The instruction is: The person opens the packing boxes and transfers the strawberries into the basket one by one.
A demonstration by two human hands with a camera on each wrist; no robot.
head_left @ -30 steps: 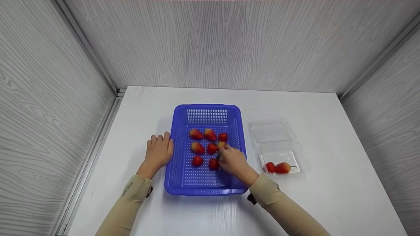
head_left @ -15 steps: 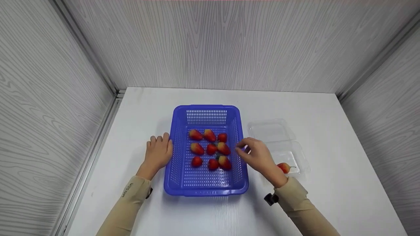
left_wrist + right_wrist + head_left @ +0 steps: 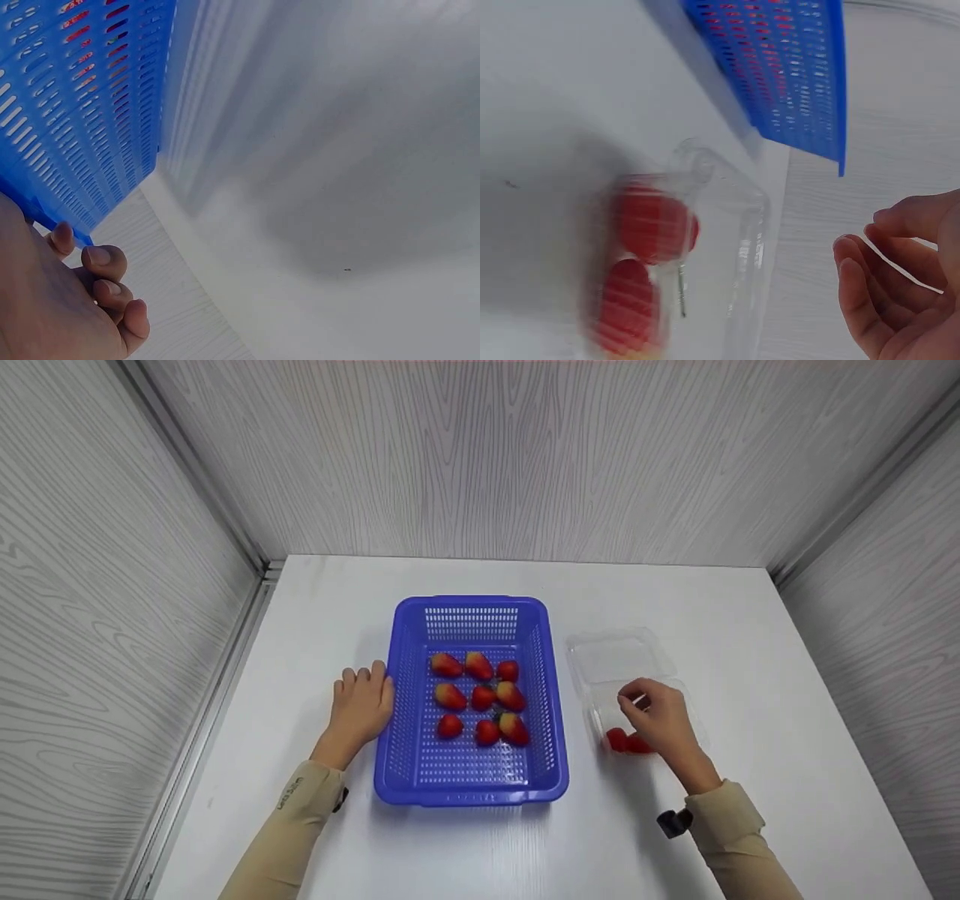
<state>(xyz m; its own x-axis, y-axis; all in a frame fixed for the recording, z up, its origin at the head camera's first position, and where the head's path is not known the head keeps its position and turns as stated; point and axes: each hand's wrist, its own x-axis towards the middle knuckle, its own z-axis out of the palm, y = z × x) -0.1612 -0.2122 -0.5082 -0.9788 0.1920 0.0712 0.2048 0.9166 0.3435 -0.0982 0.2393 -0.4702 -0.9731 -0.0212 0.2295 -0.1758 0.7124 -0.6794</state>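
Several red strawberries, some yellow-topped, such as a strawberry [image 3: 451,697], lie in rows in a blue plastic basket [image 3: 471,796]. My left hand [image 3: 363,705] grips the basket's left rim, with its fingers curled below in the left wrist view. My right hand [image 3: 658,716] hovers over a clear clamshell box [image 3: 619,656] right of the basket. In the right wrist view, the right hand [image 3: 907,277] has loosely bent fingers and holds nothing. Two red fruits, one a roundish red fruit [image 3: 652,225], lie in the box's near end; a thin dark stem shows beside them.
Everything stands on a white table [image 3: 765,697]. Pale wood-grained panels [image 3: 480,457] rise behind it and at both sides. The box's lid half lies folded back, away from me.
My right hand has left a yellow-topped strawberry in the basket's right column and moved right, over the basket's rim, to above the clear box. My left hand stays at the left rim.
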